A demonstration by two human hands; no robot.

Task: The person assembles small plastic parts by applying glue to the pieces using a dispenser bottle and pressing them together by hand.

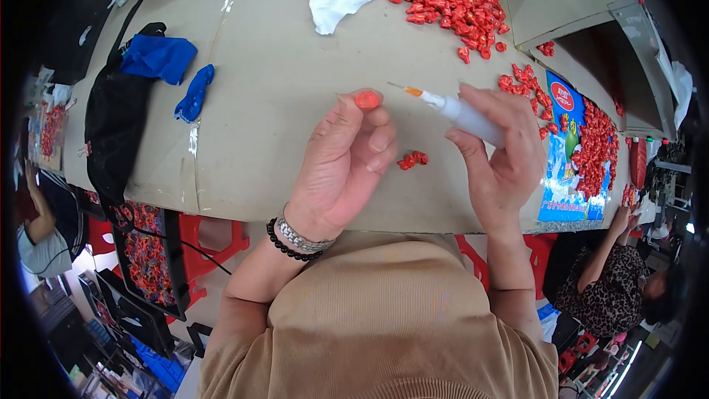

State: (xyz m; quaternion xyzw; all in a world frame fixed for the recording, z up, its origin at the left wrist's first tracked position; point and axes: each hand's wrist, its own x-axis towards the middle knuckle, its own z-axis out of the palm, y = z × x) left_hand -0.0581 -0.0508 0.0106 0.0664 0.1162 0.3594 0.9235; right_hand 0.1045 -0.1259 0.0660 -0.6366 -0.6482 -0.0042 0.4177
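Observation:
Between the thumb and fingers of my left hand [336, 159] sits a small round red plastic piece [367, 100], its face turned up. My right hand [509, 166] is wrapped round a translucent white squeeze bottle [473, 120]. The bottle's thin needle tip, with an orange base, points left toward the red piece; a small gap separates them. On the table between my hands lies a little cluster of red plastic parts [413, 160]. A large pile of similar red parts [458, 0] spreads at the far side.
More red parts [594, 148] lie on a blue printed sheet [557, 203] at the right, beside a grey cabinet [569, 4]. White cloth [336, 0], blue cloth [159, 58] and a black bag [114, 125] are farther left. A bin of parts [151, 258] stands lower left; a co-worker [602, 281] sits right.

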